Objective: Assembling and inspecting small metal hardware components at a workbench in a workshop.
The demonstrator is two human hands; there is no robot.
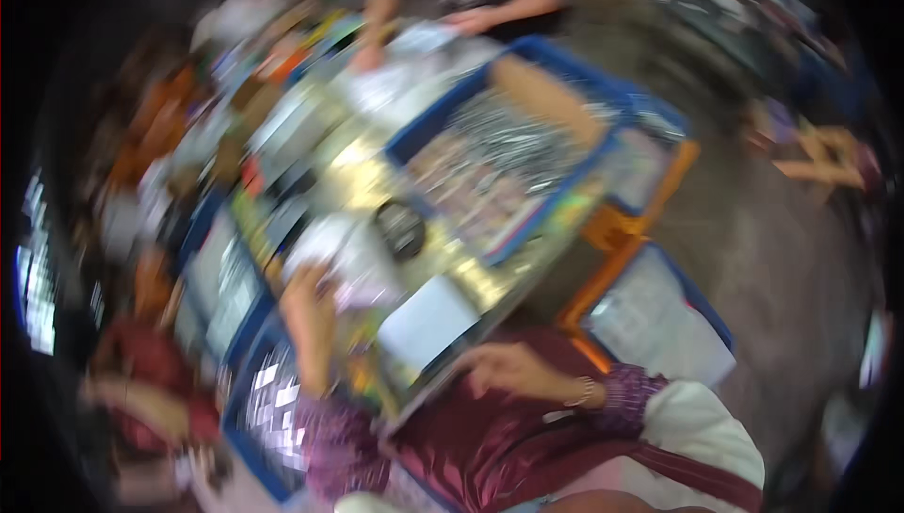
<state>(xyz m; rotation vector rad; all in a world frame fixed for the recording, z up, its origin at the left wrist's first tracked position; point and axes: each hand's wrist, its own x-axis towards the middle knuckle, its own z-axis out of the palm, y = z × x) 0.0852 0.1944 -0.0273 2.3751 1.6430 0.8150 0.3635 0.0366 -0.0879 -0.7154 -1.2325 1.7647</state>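
Motion blur softens the whole view. My left hand [309, 294] is at the left side of a white, pinkish plastic bag [350, 263] on the table, appearing to touch it; its fingers are too smeared to show a grip. By the table's near edge, my right hand [513, 369] has its fingers partly stretched toward the left, with nothing visible in them. Closest to it lies a flat white rectangular piece, like a sheet or lid [428, 322]. A dark round object [400, 228] sits just beyond the bag.
A blue crate [400, 147] holding many small shiny packets stands at the table's right side. Blue and orange crates [576, 313] are right of me, more blue crates [226, 351] left. Across the table another person's hands [369, 53] touch white bags; a person in red [160, 376] is at left.
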